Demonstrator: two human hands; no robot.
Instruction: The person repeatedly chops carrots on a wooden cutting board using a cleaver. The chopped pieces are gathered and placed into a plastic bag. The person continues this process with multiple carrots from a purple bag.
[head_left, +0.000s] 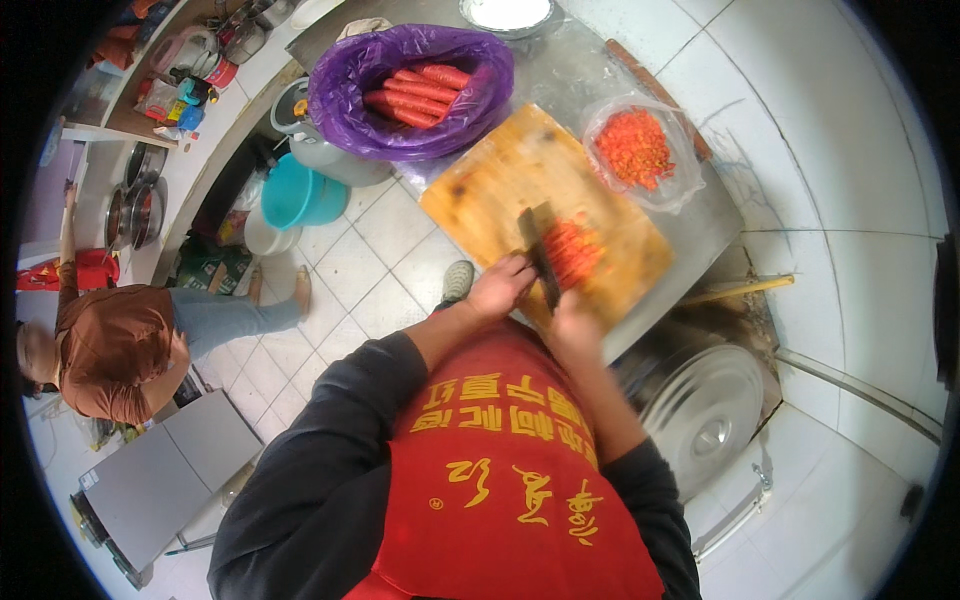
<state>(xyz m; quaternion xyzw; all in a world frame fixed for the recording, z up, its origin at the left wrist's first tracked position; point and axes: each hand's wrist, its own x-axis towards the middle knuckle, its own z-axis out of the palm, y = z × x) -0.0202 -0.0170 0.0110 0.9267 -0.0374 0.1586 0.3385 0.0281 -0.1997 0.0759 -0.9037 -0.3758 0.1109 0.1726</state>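
Observation:
My right hand, blurred, grips the handle of a cleaver that stands edge-down over a wooden cutting board. Close by the blade's left side, my left hand rests with curled fingers at the board's near edge; whatever may be under them is hidden. A heap of finely chopped carrot lies just right of the blade. Beyond the board's right edge sits a clear plastic bag holding diced carrot. Whole carrots fill a purple plastic bag at the board's far left.
A metal bowl of white contents stands at the back of the steel worktop. Left on the floor are a turquoise bucket and a gas cylinder. A lidded metal pot is at right. Another person stands at the left counter.

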